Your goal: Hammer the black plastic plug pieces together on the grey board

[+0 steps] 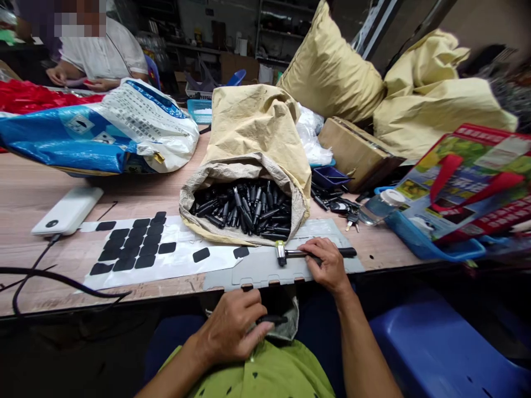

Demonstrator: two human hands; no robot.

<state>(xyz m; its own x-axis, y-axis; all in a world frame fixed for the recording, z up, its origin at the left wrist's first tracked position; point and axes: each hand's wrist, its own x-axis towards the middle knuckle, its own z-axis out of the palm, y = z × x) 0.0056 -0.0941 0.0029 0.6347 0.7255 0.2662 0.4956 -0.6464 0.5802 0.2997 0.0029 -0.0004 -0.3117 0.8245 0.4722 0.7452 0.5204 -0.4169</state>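
Note:
My right hand point(326, 262) is closed around the shaft of a small hammer point(296, 253), which lies level at the table's front edge with its yellow-tipped head pointing left and black grip to the right. Below the edge, over my lap, my left hand point(238, 326) is closed on a short black cylindrical part point(274, 319); the fingers hide some of it. Under the hammer lies a grey board point(253, 276). Just behind it a cloth sack point(253, 121) lies with its mouth towards me, full of similar black cylindrical parts point(244, 207).
At left, black rounded patches point(133, 243) stick to a white sheet point(174, 265) near a white power bank point(68, 210) with a cable. A blue-white bag point(95, 127) lies behind. Keys point(352, 220), a jar point(381, 205) and a blue basket point(435, 246) stand right. A person point(103, 52) sits across.

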